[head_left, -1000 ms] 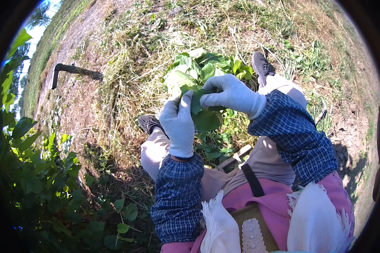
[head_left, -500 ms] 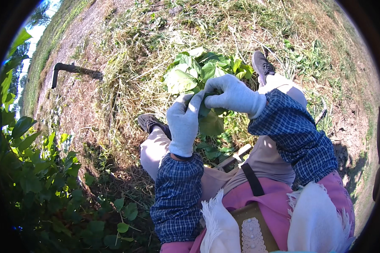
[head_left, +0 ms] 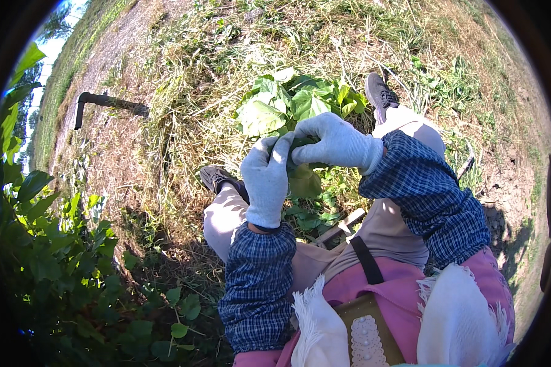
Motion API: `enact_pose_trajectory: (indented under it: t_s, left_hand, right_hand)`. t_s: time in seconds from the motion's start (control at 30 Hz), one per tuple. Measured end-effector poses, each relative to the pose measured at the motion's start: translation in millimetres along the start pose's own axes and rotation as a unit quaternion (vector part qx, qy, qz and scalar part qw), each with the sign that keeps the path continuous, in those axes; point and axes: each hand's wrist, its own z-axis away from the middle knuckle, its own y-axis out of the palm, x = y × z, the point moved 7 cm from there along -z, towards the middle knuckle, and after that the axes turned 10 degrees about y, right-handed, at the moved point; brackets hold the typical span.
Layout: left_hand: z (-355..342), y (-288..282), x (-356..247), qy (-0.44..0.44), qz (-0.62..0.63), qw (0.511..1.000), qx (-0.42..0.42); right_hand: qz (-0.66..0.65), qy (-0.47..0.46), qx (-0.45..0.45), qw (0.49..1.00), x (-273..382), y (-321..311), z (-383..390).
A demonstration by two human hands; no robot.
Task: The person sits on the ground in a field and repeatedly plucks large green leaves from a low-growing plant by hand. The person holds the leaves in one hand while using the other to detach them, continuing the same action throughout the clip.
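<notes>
Both of my hands wear white knit gloves and meet in front of my knees. My left hand (head_left: 265, 180) is closed, fingers pointing up, on a green leaf (head_left: 304, 183) that hangs below the fingertips. From the right, my right hand (head_left: 335, 144) pinches the same leaf close to the left fingertips. The gloves hide the upper part of the leaf, and I cannot tell whether it is one leaf or several stacked. Just beyond my hands, a pile of large green leaves (head_left: 262, 116) lies on the dry grass between my feet.
My dark shoes (head_left: 382, 98) stand either side of the leaf pile. Left of me grows a leafy bush (head_left: 49, 244). A bent dark pipe (head_left: 101, 100) sticks out at the far left. Wooden pieces (head_left: 337, 229) lie by my legs.
My right hand has shifted slightly left, closer to the left fingertips. The left hand has hardly moved, and both keep their hold on the leaf.
</notes>
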Motion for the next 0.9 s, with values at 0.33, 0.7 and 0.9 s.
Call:
enact_pose_trajectory:
  t_s: [0.33,0.7,0.9]
  left_hand:
    - [1,-4,3,0.000,-0.015,1.000,0.000]
    - [-5,-21,7,-0.025,-0.066,0.997,-0.045]
    - [-4,-20,-2,-0.016,-0.045,0.996,-0.071]
  right_hand:
    - [0.062,-0.090,-0.045,0.993,20,3,12]
    - [0.024,-0.111,-0.088,0.990,26,-10,18]
    - [-0.070,-0.041,-0.143,0.986,4,-38,7]
